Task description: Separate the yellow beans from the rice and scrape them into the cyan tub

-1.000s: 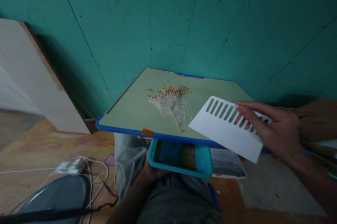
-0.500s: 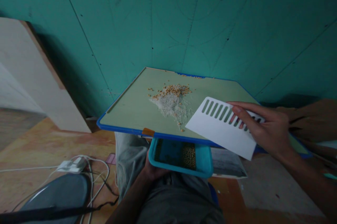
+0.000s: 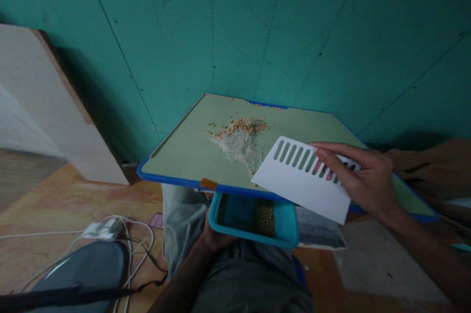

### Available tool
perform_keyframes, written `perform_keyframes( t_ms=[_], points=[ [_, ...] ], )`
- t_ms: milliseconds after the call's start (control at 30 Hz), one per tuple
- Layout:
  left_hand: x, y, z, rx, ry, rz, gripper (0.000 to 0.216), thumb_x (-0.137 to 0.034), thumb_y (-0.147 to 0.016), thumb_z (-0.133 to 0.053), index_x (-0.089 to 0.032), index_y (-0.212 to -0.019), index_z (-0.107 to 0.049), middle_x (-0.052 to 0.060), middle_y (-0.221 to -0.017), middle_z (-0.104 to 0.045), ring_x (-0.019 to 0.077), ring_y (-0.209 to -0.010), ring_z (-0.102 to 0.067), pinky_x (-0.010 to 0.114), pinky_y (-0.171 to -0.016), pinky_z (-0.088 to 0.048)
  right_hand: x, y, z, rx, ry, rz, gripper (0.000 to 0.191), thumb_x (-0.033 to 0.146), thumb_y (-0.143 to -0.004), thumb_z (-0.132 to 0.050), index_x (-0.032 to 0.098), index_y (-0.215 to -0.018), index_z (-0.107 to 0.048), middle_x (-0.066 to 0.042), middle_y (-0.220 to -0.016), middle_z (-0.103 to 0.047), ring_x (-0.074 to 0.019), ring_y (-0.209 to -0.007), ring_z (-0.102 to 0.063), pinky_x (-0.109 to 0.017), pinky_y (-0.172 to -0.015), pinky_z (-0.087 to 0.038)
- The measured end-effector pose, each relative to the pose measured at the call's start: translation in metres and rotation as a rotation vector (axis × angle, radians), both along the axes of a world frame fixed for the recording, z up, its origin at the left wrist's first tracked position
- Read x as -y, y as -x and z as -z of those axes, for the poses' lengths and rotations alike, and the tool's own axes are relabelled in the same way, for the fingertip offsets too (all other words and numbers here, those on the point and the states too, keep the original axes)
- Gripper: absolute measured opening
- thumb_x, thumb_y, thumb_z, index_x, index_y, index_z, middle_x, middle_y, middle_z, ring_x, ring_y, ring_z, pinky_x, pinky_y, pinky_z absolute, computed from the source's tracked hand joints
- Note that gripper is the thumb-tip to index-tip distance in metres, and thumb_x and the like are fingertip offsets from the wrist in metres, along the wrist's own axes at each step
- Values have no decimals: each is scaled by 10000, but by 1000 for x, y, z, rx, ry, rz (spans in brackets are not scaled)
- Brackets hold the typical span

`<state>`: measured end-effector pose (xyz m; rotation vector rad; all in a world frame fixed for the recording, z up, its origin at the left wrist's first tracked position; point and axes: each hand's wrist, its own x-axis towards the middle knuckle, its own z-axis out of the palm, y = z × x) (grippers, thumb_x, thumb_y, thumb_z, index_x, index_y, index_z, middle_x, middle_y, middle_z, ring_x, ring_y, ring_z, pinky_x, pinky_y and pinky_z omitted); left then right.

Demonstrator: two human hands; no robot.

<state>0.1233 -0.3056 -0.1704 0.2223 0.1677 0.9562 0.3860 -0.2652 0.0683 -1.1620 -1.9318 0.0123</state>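
Observation:
My right hand [image 3: 362, 175] grips a white slotted plastic scraper [image 3: 294, 188] by its slotted edge, tilted over the right front of the green tabletop [image 3: 180, 156]. The scraper's near left corner is beside a few stray beans at the table's front edge. A heap of tan beans [image 3: 248, 125] and pale grey grains [image 3: 237, 146] lies to its left. Below the front edge, my left hand [image 3: 217, 235] holds a blue plastic tub [image 3: 253, 239] from its left side, fingers mostly hidden beneath. Beans [image 3: 265, 220] lie in the tub's right part.
A green wall [image 3: 176, 33] stands behind the table. Loose beans lie along the table's back edge. On the floor at left are a power strip [image 3: 103, 228], white cables and a dark grey rounded object [image 3: 81, 273]. A pale board [image 3: 55, 102] leans at the left.
My right hand has moved the scraper a little to the left, closer to the stray beans at the front edge. The tub in my left hand stays almost still.

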Motion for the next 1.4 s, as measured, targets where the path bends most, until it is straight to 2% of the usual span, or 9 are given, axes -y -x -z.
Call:
perform_keyframes(
  t_ms=[100, 167, 333, 500, 633, 833, 1033, 1233, 1400],
  points=[
    [0, -1, -2, -14, 58, -7, 400, -468, -872, -627, -189, -1104, -794, 125, -1186, -780, 347, -1403, -514, 539, -1198, -355, 2, 1, 1, 0, 15, -14, 156, 322, -940, -675, 288, -1021, -804, 16, -759, -784, -119, -527, -660, -227, -481, -481],
    [0, -1, -3, -26, 97, -12, 428, -486, -890, -596, -189, -1132, -785, 135, -1191, -777, 353, -1404, -512, 558, -1196, -349, 4, 2, 1, 1, 14, -24, 151, 325, -937, -680, 291, -1015, -804, 14, -770, -787, -124, -544, -672, -227, -485, -486],
    [0, -2, -3, -19, 84, -19, 421, -483, -880, -605, -174, -1094, -796, 145, -1202, -772, 359, -1383, -533, 557, -1192, -354, 8, 4, 1, -38, 17, -7, 151, 338, -934, -679, 296, -1009, -803, 14, -758, -781, -127, -526, -657, -235, -470, -481],
    [1, -1, -5, -18, 35, -4, 380, -478, -919, -554, -212, -953, -823, 103, -1177, -787, 326, -1344, -578, 503, -1183, -381, -1, 4, 1, -48, -36, 68, 164, 357, -934, -678, 281, -1021, -796, 7, -739, -775, -142, -520, -658, -256, -483, -498],
    [1, 0, -6, -1, 8, 19, 423, -487, -935, -540, -181, -1047, -810, 127, -1199, -776, 331, -1354, -571, 522, -1189, -362, -9, 6, 0, -31, -30, 74, 172, 360, -944, -665, 279, -1027, -791, 4, -722, -768, -148, -520, -663, -266, -493, -510],
    [-1, -2, -5, 59, -56, 23, 476, -501, -960, -504, -177, -1191, -765, 132, -1233, -763, 320, -1379, -546, 518, -1208, -336, -9, 11, 1, -7, 12, 38, 172, 356, -944, -661, 275, -1015, -796, 1, -741, -775, -146, -535, -674, -254, -478, -496],
    [-1, -2, -5, 3, 16, 23, 516, -479, -980, -451, -142, -1262, -722, 137, -1092, -804, 320, -1319, -602, 505, -1191, -354, -6, 14, -1, 5, -11, 13, 171, 350, -940, -666, 285, -1026, -799, 4, -761, -781, -141, -534, -668, -250, -484, -493],
    [-1, -2, -9, 1, 47, 17, 514, -478, -960, -481, -152, -1288, -706, 136, -1206, -773, 316, -1332, -592, 489, -1179, -370, -8, 24, -8, 30, 11, -48, 160, 347, -940, -664, 306, -1021, -797, 22, -716, -765, -129, -490, -637, -255, -467, -479],
    [0, -2, -8, -12, 29, -19, 500, -438, -968, -470, -137, -1292, -704, 158, -1238, -756, 341, -1332, -589, 533, -1172, -371, -6, 31, -9, 25, 28, -85, 170, 358, -946, -657, 295, -1020, -796, 27, -666, -742, -124, -454, -614, -252, -425, -446]
  ],
)
